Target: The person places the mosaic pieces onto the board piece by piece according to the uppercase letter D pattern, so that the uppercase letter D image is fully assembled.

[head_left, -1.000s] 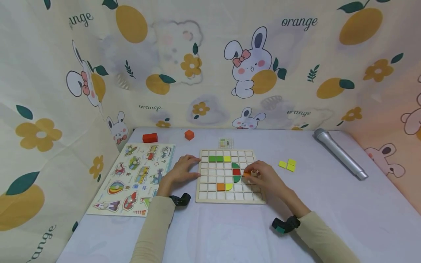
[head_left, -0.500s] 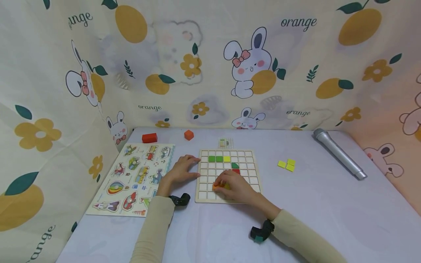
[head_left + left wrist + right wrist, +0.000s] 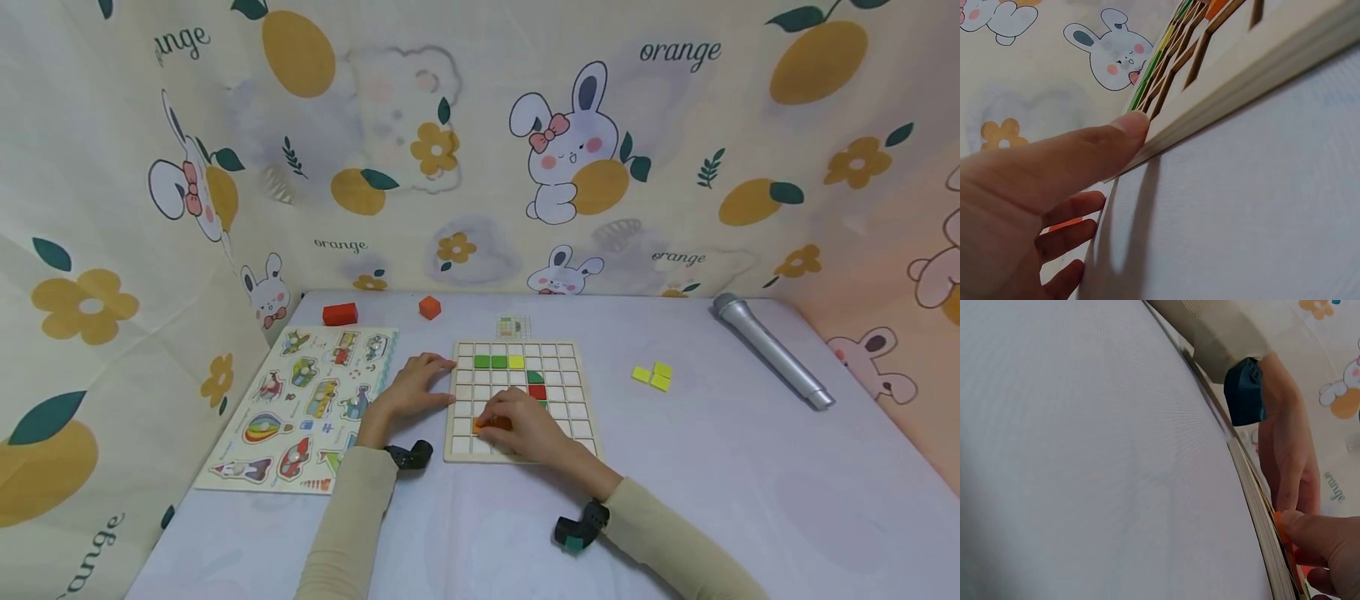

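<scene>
1. Head: right hand (image 3: pixel 525 427), angled inward, pinches an orange tile (image 3: pixel 476 426) at the grid board's (image 3: pixel 579 412) near-left cells, hiding others; left hand (image 3: pixel 408 389), fingers relaxed, touches its left side. Picture puzzle (image 3: pixel 296 412) borders the worktop's (image 3: pixel 480 533) left edge.
2. Left wrist: thumb meets board rim.
3. Right wrist: fingers grip the tile.

Counter (image 3: pixel 712 467) white-covered. Back wall (image 3: pixel 480 50) and left wall (image 3: pixel 127 242): cream fabric printed with rabbits, oranges, flowers, "orange" lettering. Right wall (image 3: pixel 922 358): rabbit print, peach tint. Light soft, even.
</scene>
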Action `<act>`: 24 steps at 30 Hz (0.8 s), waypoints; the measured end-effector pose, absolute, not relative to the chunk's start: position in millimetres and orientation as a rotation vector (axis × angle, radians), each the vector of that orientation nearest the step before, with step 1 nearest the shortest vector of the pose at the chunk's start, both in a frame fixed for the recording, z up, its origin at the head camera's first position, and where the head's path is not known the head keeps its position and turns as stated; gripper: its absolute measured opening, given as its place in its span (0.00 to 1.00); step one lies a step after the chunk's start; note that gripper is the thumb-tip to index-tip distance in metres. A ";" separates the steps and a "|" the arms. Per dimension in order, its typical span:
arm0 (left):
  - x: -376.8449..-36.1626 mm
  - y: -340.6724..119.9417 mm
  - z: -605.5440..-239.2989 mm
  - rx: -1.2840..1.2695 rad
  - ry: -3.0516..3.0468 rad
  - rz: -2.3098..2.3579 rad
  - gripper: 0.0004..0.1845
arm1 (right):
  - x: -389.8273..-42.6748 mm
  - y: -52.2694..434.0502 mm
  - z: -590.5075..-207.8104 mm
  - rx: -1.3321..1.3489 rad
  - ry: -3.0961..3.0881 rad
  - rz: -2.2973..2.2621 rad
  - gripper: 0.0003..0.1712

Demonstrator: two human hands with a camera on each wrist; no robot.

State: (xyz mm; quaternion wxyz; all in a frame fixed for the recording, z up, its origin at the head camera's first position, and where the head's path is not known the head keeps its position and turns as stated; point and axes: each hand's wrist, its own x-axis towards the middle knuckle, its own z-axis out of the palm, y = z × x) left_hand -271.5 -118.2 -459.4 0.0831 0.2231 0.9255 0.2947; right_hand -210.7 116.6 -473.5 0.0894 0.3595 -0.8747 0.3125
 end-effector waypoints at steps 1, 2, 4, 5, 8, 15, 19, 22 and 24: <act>-271.6 -118.4 -459.4 0.666 2.762 0.880 0.33 | -210.5 116.7 -473.3 1.066 -2.602 0.928 0.05; -271.8 -118.5 -459.5 0.662 2.759 0.876 0.33 | -210.3 116.8 -473.3 1.062 -2.604 0.921 0.05; -271.9 -118.9 -460.0 0.663 2.756 0.877 0.33 | -209.9 117.0 -473.2 1.054 -2.610 0.911 0.05; -272.0 -119.0 -460.2 0.664 2.757 0.874 0.33 | -209.9 117.2 -473.3 1.054 -2.612 0.907 0.05; -272.4 -119.3 -461.1 0.667 2.759 0.879 0.33 | -210.6 118.0 -472.4 1.056 -2.620 0.898 0.06; -272.2 -118.7 -460.4 0.661 2.773 0.863 0.33 | -223.6 137.6 -464.3 0.960 -2.597 0.945 0.08; -270.7 -117.5 -458.6 0.641 2.776 0.850 0.32 | -236.6 164.7 -459.7 0.901 -2.554 0.969 0.09; -269.8 -116.6 -457.1 0.622 2.768 0.860 0.32 | -243.0 188.7 -453.5 0.803 -2.562 0.981 0.10; -269.4 -116.3 -456.7 0.611 2.766 0.867 0.33 | -246.4 205.1 -449.1 0.706 -2.594 0.981 0.11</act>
